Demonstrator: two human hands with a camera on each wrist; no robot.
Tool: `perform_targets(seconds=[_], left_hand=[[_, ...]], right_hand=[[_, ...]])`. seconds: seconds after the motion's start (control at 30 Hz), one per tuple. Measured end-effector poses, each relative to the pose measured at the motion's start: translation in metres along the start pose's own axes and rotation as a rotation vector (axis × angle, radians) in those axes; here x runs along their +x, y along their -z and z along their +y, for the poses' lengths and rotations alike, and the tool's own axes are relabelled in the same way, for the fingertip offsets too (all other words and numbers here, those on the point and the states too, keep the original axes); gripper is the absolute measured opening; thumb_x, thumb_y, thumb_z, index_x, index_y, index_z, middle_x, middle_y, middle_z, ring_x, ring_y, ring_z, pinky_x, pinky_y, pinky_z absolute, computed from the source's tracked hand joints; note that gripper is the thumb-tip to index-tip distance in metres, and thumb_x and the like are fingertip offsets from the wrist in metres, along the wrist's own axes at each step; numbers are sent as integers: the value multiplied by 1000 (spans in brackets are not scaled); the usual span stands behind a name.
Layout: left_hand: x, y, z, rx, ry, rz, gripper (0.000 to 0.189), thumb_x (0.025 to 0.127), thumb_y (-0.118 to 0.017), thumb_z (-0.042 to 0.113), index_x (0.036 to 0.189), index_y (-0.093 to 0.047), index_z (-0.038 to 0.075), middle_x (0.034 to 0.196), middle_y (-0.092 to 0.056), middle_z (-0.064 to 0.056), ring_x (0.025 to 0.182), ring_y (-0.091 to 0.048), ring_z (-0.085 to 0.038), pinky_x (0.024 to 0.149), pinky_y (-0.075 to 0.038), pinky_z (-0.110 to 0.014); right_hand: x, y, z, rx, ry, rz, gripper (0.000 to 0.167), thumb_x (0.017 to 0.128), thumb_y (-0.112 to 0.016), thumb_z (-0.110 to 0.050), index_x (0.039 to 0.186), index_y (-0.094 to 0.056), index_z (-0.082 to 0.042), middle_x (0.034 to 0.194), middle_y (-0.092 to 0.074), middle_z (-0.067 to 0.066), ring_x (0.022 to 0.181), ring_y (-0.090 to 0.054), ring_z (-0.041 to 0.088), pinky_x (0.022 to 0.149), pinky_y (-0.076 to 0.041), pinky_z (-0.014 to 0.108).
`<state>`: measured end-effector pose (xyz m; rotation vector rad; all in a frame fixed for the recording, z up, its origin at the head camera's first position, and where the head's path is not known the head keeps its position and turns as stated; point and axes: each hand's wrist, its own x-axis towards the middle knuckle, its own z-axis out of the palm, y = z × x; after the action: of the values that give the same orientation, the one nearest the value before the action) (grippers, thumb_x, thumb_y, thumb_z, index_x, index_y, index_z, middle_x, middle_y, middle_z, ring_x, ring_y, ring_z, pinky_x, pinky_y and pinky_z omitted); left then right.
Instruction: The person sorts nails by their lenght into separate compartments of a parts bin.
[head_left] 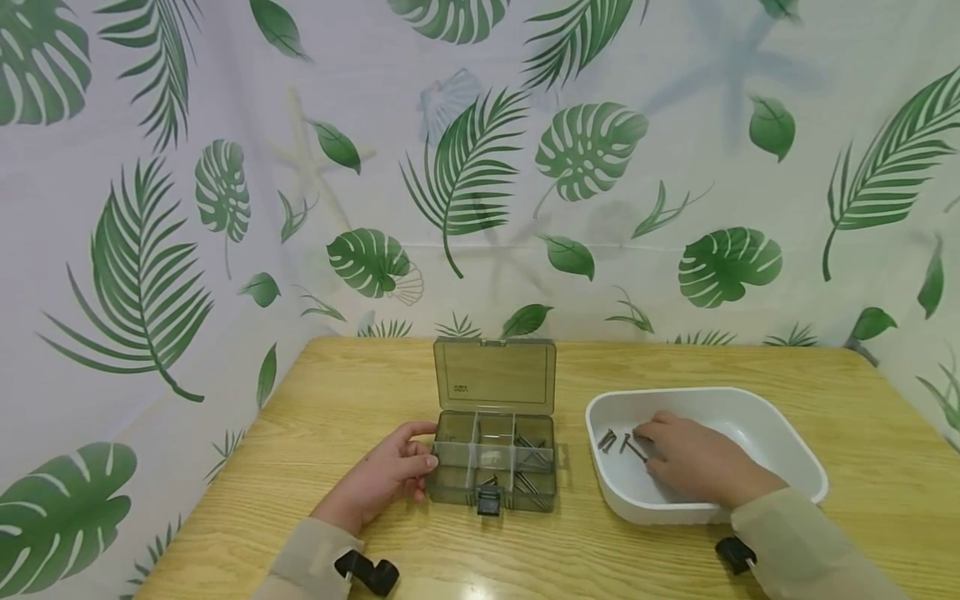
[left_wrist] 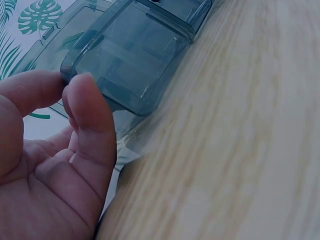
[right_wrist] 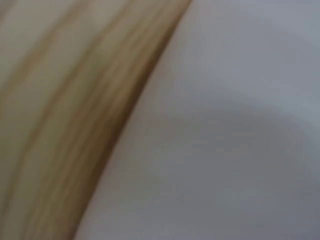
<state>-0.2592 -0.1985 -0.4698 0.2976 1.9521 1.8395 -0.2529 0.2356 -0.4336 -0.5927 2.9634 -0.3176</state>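
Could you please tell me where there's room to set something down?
Tabletop is bare beyond the left hand, left of the compartment box, and in front of that box. Metal fasteners and the right hand crowd the white tub.

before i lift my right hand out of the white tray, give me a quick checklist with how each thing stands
1. Lid of the box open: ok, raised at the back.
2. Left hand steadying the box: ok, thumb and fingers at its left side.
3. Fasteners in the white tray: ok, a few lie left of the right hand.
4. Fastener gripped by the right hand: cannot tell, one lies by its fingertips, partly hidden.
5. Right wrist view usable: not ok, blurred and showing no hand.
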Motion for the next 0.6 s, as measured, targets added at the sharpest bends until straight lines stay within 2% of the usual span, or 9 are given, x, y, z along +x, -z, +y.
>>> perform_targets(seconds=[0.17, 0.27, 0.47, 0.6], left_hand=[[0, 1, 0, 7, -2, -1, 62, 102, -61, 11, 155, -30, 5, 95, -53, -7, 70, -50, -17, 62, -53, -31], [1, 1, -1, 12, -6, 2, 62, 102, -61, 11, 155, -30, 5, 95, -54, -7, 70, -51, -16, 62, -54, -30], [1, 1, -1, 14, -7, 3, 61, 102, -61, 12, 155, -31, 5, 95, -54, -7, 69, -51, -16, 62, -54, -30], [1, 1, -1, 17, -8, 2, 61, 102, -61, 12, 155, -31, 5, 94, -54, -7, 70, -50, -16, 62, -54, -30]], right_hand=[[-2, 1, 4, -3, -60, -14, 10, 90, -72, -14, 99, -69, -15, 96, -58, -1, 84, -57, 16, 74, -52, 43], [-3, 0, 6, -8, -58, -13, 10, 90, -70, -11, 87, -63, -19, 87, -53, -3, 74, -50, 13, 66, -47, 37], [-2, -1, 6, -17, -54, -27, 12, 93, -66, -11, 84, -62, -18, 82, -52, -4, 71, -48, 12, 65, -45, 36], [0, -2, 4, 35, -44, -3, 11, 95, -66, -13, 86, -61, -18, 82, -54, -5, 74, -49, 12, 68, -46, 36]])
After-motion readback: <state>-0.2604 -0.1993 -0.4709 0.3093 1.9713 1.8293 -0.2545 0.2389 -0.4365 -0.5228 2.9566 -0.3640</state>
